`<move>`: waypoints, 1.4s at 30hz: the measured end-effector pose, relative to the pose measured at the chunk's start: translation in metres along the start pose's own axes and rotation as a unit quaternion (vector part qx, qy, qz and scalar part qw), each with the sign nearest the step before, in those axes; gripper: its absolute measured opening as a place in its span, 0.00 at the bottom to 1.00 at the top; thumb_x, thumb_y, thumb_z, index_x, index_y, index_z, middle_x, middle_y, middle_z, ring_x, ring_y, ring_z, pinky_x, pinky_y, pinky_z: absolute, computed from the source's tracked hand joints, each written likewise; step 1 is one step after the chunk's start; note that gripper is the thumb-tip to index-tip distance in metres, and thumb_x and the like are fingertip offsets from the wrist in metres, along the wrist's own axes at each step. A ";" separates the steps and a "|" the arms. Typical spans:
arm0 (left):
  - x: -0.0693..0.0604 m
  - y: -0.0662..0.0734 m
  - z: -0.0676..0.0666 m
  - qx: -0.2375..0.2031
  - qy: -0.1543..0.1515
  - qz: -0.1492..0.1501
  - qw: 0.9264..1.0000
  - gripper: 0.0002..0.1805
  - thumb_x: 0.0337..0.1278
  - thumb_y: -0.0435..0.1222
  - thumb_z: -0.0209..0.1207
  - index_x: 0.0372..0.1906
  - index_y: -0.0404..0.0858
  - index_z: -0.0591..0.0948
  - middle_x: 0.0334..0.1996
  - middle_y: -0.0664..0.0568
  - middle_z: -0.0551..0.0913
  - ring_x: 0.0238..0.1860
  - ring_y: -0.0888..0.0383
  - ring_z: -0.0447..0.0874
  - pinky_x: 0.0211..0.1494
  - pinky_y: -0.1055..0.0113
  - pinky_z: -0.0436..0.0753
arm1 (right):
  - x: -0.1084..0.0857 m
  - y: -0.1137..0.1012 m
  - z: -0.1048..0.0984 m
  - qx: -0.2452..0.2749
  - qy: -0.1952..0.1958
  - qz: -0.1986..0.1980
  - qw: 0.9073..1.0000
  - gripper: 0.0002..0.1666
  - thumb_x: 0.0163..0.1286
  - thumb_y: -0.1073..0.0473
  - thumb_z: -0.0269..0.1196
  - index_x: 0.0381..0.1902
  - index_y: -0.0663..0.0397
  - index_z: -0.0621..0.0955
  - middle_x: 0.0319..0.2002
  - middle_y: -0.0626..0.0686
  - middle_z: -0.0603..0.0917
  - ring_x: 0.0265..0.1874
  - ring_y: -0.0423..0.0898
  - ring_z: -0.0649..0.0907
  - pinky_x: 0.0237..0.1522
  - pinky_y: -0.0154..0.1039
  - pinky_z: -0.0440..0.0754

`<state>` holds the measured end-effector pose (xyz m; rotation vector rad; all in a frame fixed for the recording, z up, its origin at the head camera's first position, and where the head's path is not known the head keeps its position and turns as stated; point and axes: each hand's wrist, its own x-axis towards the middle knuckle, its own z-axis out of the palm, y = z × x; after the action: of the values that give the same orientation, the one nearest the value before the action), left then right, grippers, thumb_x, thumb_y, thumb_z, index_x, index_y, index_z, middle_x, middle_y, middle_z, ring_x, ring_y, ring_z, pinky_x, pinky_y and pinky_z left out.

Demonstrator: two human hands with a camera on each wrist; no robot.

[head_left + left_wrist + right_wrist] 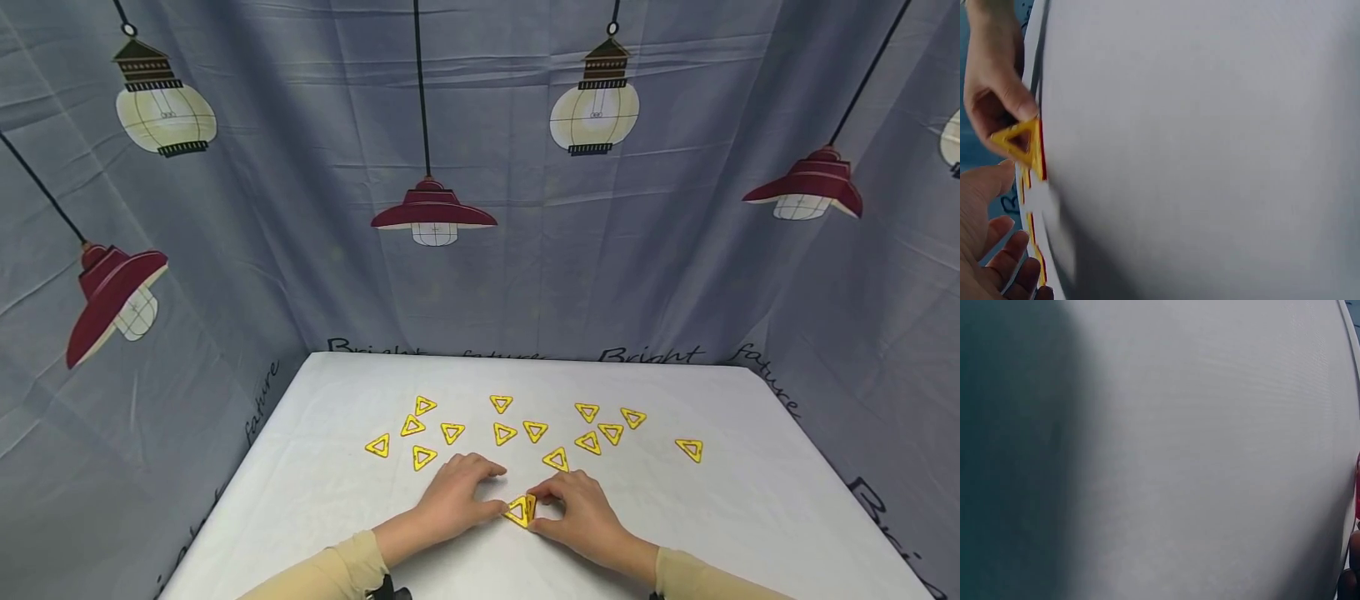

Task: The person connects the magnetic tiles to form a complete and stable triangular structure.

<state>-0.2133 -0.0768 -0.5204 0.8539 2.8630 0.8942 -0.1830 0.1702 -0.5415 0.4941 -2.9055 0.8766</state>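
On table (750, 525), your right grip (583, 515) pinches yellow triangles (527, 505); your left grip (456, 493), spread apart, lies just left of them, contact unclear.

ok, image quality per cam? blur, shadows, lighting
Head: fairly sharp, fairly evenly lit, yellow triangles distinct. Left wrist: soft, shadow on the tabletop, lower left. Right wrist: dark blur down the left side, cause unclear; dim fingertips cut off at right edge.

The white surface (750, 508) carries flat yellow triangular frames (588, 407) scattered beyond the left hand (454, 492) and the right hand (583, 512).
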 end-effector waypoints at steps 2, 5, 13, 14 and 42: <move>-0.001 -0.005 -0.008 -0.006 0.009 -0.013 1.000 0.27 0.59 0.52 0.70 0.61 0.48 0.82 0.53 0.61 0.80 0.52 0.61 0.74 0.56 0.58 0.74 | 0.001 0.000 0.000 -0.003 -0.001 0.005 1.000 0.22 0.51 0.42 0.80 0.44 0.31 0.87 0.32 0.30 0.74 0.37 0.34 0.69 0.48 0.47 0.68; -0.003 -0.016 -0.019 -0.019 0.031 -0.024 0.999 0.28 0.59 0.50 0.70 0.63 0.46 0.81 0.57 0.58 0.80 0.55 0.56 0.75 0.58 0.54 0.75 | 0.001 -0.002 0.000 -0.003 -0.003 0.012 1.000 0.22 0.51 0.42 0.80 0.44 0.31 0.87 0.32 0.29 0.74 0.37 0.34 0.69 0.49 0.47 0.68; -0.017 -0.056 -0.045 -0.015 0.091 -0.067 0.994 0.29 0.58 0.45 0.72 0.64 0.41 0.81 0.59 0.51 0.80 0.61 0.47 0.74 0.64 0.46 0.71 | -0.001 -0.002 0.000 0.003 -0.008 0.015 1.000 0.22 0.51 0.43 0.80 0.45 0.32 0.87 0.32 0.29 0.74 0.38 0.34 0.69 0.49 0.47 0.69; -0.019 -0.061 -0.048 -0.009 0.096 -0.076 0.992 0.29 0.57 0.44 0.73 0.63 0.41 0.81 0.59 0.50 0.80 0.61 0.46 0.74 0.64 0.45 0.71 | -0.001 -0.002 0.000 0.003 -0.008 0.014 1.000 0.22 0.51 0.43 0.80 0.45 0.32 0.87 0.32 0.29 0.75 0.38 0.34 0.69 0.49 0.47 0.69; -0.048 -0.145 -0.084 0.058 0.128 -0.191 0.972 0.31 0.55 0.49 0.74 0.62 0.40 0.83 0.55 0.43 0.79 0.59 0.42 0.70 0.62 0.43 0.70 | -0.001 -0.001 -0.002 0.016 -0.006 0.003 1.000 0.22 0.53 0.43 0.79 0.46 0.32 0.86 0.33 0.29 0.75 0.39 0.34 0.71 0.51 0.48 0.69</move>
<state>-0.2591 -0.2439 -0.5341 0.1804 3.1603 0.8489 -0.1818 0.1705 -0.5396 0.4942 -2.9100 0.9252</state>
